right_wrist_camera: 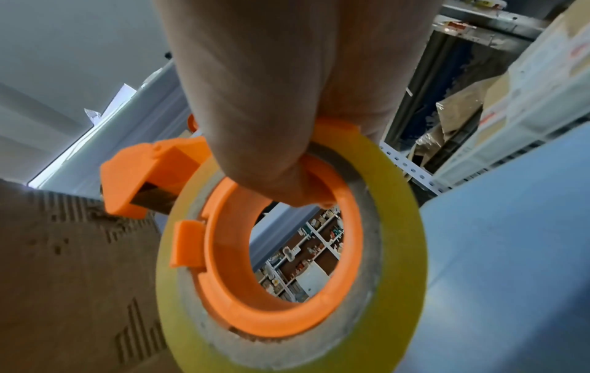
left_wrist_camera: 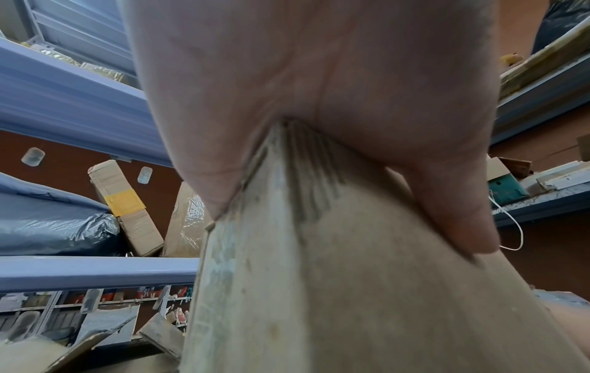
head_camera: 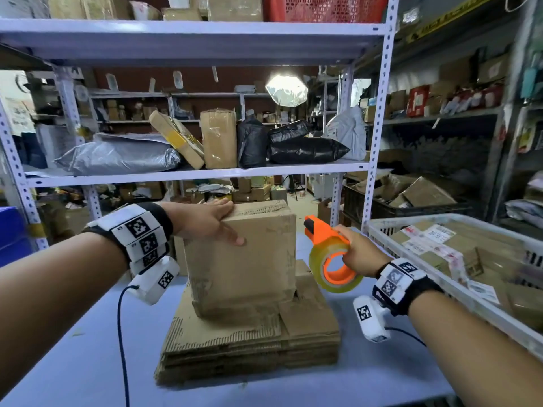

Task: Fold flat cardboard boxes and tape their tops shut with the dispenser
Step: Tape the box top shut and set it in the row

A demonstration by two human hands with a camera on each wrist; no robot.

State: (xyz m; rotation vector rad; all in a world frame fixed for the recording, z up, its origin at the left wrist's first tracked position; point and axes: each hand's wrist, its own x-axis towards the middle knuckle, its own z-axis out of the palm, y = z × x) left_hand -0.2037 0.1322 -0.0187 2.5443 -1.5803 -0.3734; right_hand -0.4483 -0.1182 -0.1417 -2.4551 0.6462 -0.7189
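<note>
At the centre of the head view, the folded box (head_camera: 244,259) stands upright on a stack of flat cardboard (head_camera: 249,345), which lies on the blue surface (head_camera: 73,362). We press our left hand (head_camera: 205,221) over the box's upper left corner, fingers straight along the top edge and thumb laid down the front face; the left wrist view shows the palm seated right on that corner, pressing and not clasping.

To the right of the box, our right hand (head_camera: 357,251) grasps the orange tape dispenser (head_camera: 332,254), fingers curled through the core of its yellowish roll. The cutter head points up and left toward the box's upper right corner; in the right wrist view it sits just beside the cardboard, though we cannot tell whether it touches.

The coming move, as we judge it, turns on this: the box top lies up and left of the dispenser, and the right hand is the nearer one to that free right edge. We cannot make out the flap seam from these views, so its direction stays uncertain. Any pass across the top would run toward our left hand, which may need to shift.

Room is tight on the right, where a white basket (head_camera: 379,227) of parcels stands near the dispenser. The lower part of the frame offers open surface.
</note>
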